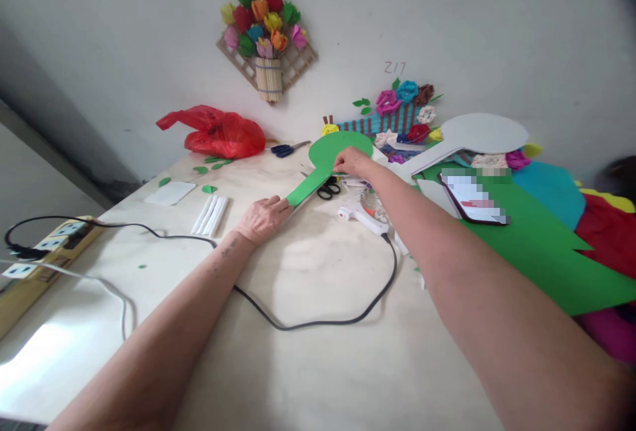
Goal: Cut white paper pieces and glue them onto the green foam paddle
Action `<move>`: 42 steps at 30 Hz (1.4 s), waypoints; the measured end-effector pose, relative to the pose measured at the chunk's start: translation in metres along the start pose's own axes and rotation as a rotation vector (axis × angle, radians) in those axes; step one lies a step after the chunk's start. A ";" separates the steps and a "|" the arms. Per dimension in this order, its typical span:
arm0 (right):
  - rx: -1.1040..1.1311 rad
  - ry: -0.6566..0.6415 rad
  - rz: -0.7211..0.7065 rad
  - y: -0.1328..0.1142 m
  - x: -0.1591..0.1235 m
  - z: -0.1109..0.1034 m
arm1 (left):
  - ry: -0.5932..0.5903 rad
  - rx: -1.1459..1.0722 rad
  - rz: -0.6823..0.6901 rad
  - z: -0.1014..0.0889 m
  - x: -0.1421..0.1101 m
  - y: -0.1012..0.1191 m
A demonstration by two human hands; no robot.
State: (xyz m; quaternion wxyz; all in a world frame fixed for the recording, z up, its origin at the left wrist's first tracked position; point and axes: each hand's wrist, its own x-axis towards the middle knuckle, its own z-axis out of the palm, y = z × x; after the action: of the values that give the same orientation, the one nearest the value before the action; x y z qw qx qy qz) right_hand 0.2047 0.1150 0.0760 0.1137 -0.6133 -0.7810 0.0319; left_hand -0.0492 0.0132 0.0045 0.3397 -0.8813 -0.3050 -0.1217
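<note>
A green paper cutout [332,153], round at the top with a long straight handle, lies on the pale table [308,351]. My left hand [262,218] rests on the lower end of the handle, fingers closed on its edge. Where the handle meets the round part, my right hand [354,162] presses down on the paper with bent fingers. Black-handled scissors [328,189] lie just under the cutout beside my right hand. A white glue gun [362,214] lies close in front of my right forearm.
The glue gun's black cable [318,322] loops across the table to a power strip [54,240] at the left edge. White sticks [211,215], blue scissors [287,149], a red plastic bag [222,133], a phone [474,198] on green paper sheets [546,245] and paper flowers [402,113] surround the work spot.
</note>
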 end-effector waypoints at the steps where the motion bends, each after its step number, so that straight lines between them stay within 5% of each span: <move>1: -0.003 0.002 -0.003 0.000 0.000 0.000 | -0.008 0.002 -0.003 0.000 0.000 0.000; 42: -0.026 -0.018 -0.003 -0.002 0.001 0.003 | -0.050 -0.037 0.010 -0.004 0.004 0.004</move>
State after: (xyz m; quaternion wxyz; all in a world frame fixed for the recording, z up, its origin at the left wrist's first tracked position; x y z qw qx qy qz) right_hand 0.2019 0.1160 0.0732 0.0989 -0.6135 -0.7830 0.0269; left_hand -0.0437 0.0099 0.0070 0.3161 -0.8919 -0.3066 -0.1033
